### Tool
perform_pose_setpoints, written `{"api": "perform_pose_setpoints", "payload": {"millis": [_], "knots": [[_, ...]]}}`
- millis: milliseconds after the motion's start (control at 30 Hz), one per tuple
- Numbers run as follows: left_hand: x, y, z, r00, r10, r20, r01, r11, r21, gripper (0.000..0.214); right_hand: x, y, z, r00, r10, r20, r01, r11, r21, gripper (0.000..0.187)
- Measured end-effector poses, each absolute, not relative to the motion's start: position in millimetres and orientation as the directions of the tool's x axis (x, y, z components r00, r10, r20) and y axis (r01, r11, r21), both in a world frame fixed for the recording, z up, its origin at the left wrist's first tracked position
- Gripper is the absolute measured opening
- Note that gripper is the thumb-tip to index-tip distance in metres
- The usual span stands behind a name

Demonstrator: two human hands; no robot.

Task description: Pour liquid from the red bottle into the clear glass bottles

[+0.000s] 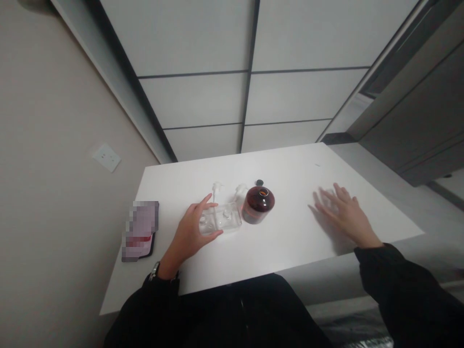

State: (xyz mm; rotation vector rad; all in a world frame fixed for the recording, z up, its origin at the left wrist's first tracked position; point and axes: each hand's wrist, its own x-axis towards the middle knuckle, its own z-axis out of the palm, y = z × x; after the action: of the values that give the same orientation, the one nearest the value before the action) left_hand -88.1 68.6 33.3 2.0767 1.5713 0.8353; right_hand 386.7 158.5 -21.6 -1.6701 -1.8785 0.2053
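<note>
your left hand [192, 232] curls thumb and fingers around the clear bottle [226, 218] — the amber bottle [258, 204] stands just beside it, on the far side from your palm. your right hand [344, 215] lies flat, fingers spread, on the white table [290, 241] — well apart from both.

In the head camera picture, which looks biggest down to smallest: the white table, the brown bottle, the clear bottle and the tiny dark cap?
1. white table
2. clear bottle, held by the left hand, and brown bottle: they look about alike, so I won't rank them.
3. tiny dark cap
</note>
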Motion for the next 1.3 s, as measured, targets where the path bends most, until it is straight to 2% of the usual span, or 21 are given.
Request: {"api": "perform_pose_setpoints", "payload": {"millis": [100, 200, 300, 433, 600, 700, 800, 900, 967, 1033, 1167, 1233, 1300], "knots": [[-86.6, 69.8, 34.6, 0.194, 0.958, 0.212, 0.709, -0.286, 0.644, 0.095, 350.7, 179.2, 7.0, -0.114, 0.914, 0.39, 0.841, 0.297, -0.451, 0.052], [-85.7, 71.7, 35.1, 0.203, 0.957, 0.207, 0.708, -0.289, 0.644, 0.095, 305.7, 203.4, 34.7, -0.355, 0.867, 0.349, 0.707, 0.493, -0.507, 0.038], [-85.7, 73.2, 34.8, 0.211, 0.957, 0.201, 0.714, -0.291, 0.637, 0.091, 264.5, 232.3, 48.6, -0.555, 0.773, 0.307, 0.567, 0.622, -0.539, 0.031], [-87.1, 73.7, 34.0, 0.22, 0.954, 0.205, 0.727, -0.3, 0.617, 0.078, 227.3, 267.6, 44.9, -0.721, 0.634, 0.28, 0.428, 0.725, -0.54, 0.03], [-89.2, 74.4, 30.9, 0.217, 0.952, 0.215, 0.739, -0.304, 0.601, 0.071, 203.9, 286.7, 37.6, -0.854, 0.502, 0.135, 0.339, 0.734, -0.588, 0.039], [-89.8, 75.5, 27.6, 0.207, 0.951, 0.228, 0.743, -0.305, 0.595, 0.072, 203.2, 279.0, 41.4, -0.836, 0.529, 0.146, 0.323, 0.69, -0.647, 0.035], [-90.7, 75.2, 24.3, 0.19, 0.95, 0.25, 0.722, -0.307, 0.62, 0.097, 216.3, 255.9, 42.6, -0.716, 0.669, 0.2, 0.33, 0.577, -0.747, 0.033], [-93.4, 72.1, 22.0, 0.175, 0.943, 0.283, 0.699, -0.321, 0.639, 0.127, 236.0, 222.4, 32.1, -0.571, 0.792, 0.217, 0.218, 0.402, -0.889, 0.052], [-96.2, 68.6, 20.8, 0.152, 0.944, 0.294, 0.696, -0.313, 0.646, 0.131, 244.6, 198.4, 20.7, -0.561, 0.788, 0.252, 0.085, 0.358, -0.93, 0.067], [-99.1, 64.5, 19.8, 0.102, 0.959, 0.264, 0.691, -0.26, 0.675, 0.128, 244.9, 176.9, 10.6, -0.557, 0.783, 0.276, 0.055, 0.367, -0.929, 0.08], [-103.6, 54.2, 18.3, -0.037, 0.993, 0.114, 0.655, -0.062, 0.753, 0.107, 224.4, 151.6, 2.5, -0.497, 0.829, 0.256, 0.15, 0.372, -0.916, 0.104], [-104.8, 45.3, 17.6, -0.109, 0.993, 0.053, 0.623, 0.026, 0.782, 0.098, 212.0, 147.9, 1.9, -0.42, 0.875, 0.239, 0.179, 0.338, -0.924, 0.103], [-104.7, 32.2, 16.7, -0.181, 0.983, 0.013, 0.584, 0.097, 0.806, 0.089, 203.6, 146.7, 2.0, -0.356, 0.909, 0.217, 0.179, 0.295, -0.939, 0.094]]}}
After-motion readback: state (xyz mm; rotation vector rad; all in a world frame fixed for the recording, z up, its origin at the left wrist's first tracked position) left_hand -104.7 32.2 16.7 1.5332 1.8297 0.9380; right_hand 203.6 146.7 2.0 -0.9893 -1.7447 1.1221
